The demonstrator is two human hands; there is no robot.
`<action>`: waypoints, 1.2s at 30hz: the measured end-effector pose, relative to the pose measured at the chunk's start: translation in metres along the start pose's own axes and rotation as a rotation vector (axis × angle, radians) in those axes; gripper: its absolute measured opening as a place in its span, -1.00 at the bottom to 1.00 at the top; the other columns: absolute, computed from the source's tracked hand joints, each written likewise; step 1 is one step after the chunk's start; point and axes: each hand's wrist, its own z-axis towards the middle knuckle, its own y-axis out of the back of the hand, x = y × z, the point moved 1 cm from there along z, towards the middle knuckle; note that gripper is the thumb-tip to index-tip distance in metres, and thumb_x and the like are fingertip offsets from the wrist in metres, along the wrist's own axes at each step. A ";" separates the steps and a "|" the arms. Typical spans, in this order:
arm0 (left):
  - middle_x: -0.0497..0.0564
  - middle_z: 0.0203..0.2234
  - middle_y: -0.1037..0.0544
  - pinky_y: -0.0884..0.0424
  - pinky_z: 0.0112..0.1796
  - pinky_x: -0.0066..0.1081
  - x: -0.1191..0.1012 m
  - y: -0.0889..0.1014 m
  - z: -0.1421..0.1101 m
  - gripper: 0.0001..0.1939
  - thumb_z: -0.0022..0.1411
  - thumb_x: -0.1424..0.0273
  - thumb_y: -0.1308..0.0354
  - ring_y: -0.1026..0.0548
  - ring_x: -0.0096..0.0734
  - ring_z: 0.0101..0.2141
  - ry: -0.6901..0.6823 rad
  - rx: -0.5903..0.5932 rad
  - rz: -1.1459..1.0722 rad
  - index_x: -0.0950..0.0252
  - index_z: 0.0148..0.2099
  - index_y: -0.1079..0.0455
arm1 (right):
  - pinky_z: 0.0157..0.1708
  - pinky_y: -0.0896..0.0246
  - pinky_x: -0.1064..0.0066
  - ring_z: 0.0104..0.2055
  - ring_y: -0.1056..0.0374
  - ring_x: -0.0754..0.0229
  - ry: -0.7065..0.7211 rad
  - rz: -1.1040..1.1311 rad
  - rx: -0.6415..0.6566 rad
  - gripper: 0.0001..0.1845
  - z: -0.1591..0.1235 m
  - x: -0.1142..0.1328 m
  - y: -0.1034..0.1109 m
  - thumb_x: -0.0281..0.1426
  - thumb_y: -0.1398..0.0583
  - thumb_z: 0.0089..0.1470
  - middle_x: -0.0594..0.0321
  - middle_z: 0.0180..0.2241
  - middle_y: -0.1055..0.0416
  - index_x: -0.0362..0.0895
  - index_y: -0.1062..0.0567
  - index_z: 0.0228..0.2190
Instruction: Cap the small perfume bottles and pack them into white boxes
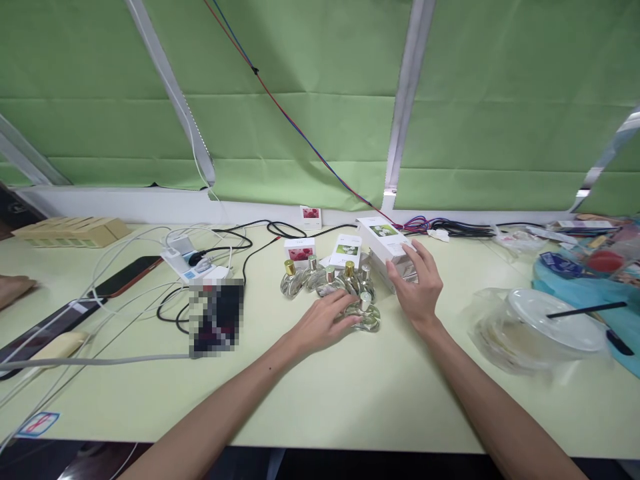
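Note:
Several clear glass perfume bottles with gold or silver caps stand close together mid-table, among them a gold-capped perfume bottle (290, 283). My left hand (325, 320) reaches in from the left, thumb and fingers closed about the side of the nearest silver-capped perfume bottle (369, 319). To the right, my right hand (420, 285) grips the near end of a white box (383, 235) with a green-and-white flower picture, thumb on one side and fingers on the other. Under it are more white boxes (389, 275), partly hidden by that hand.
Behind the bottles are a white flower-print box (347, 250) and a pink-print box (300, 252). Cables, a power strip (193, 261) and phones (127, 277) lie left. At right stands a lidded bowl (555, 327) in plastic. Another person's hand (15, 291) rests far left.

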 end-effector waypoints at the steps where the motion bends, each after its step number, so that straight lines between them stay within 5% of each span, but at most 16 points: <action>1: 0.09 -0.10 -0.52 -0.39 -0.17 -0.32 0.000 0.000 0.000 -0.65 0.45 0.14 0.00 -0.50 -0.24 -0.14 0.000 0.002 0.002 0.23 0.09 -0.39 | 0.05 -0.45 0.06 0.03 -0.49 -0.04 0.004 0.000 0.000 -0.63 0.000 0.000 0.000 -0.20 -0.30 0.17 -0.05 0.06 -0.49 -0.12 -0.56 -0.04; 17: 0.13 0.05 -0.51 -0.41 -0.01 -0.23 -0.007 -0.003 0.003 -0.64 0.47 0.14 0.07 -0.48 -0.14 0.01 0.021 0.042 -0.039 0.20 0.14 -0.33 | 0.06 -0.45 0.04 0.04 -0.49 -0.05 -0.010 0.007 0.012 -0.64 0.000 0.002 0.000 -0.21 -0.29 0.17 -0.05 0.04 -0.50 -0.12 -0.57 -0.05; 30: 0.10 -0.04 -0.56 -0.40 -0.10 -0.30 -0.009 -0.006 0.009 -0.56 0.50 0.11 0.18 -0.54 -0.17 -0.09 0.048 0.127 -0.041 0.21 0.22 -0.26 | 0.06 -0.45 0.06 0.04 -0.50 -0.03 -0.003 0.009 0.004 -0.64 0.002 0.005 0.001 -0.21 -0.29 0.18 -0.05 0.04 -0.51 -0.13 -0.57 -0.05; 36: 0.11 0.03 -0.54 -0.38 0.00 -0.24 -0.015 -0.005 0.010 -0.45 0.51 0.10 0.23 -0.52 -0.12 0.00 0.050 0.176 -0.043 0.17 0.42 -0.05 | 0.07 -0.44 0.06 0.06 -0.48 -0.04 -0.013 0.033 0.004 -0.64 0.001 0.006 0.001 -0.22 -0.29 0.18 -0.05 0.06 -0.50 -0.14 -0.57 -0.04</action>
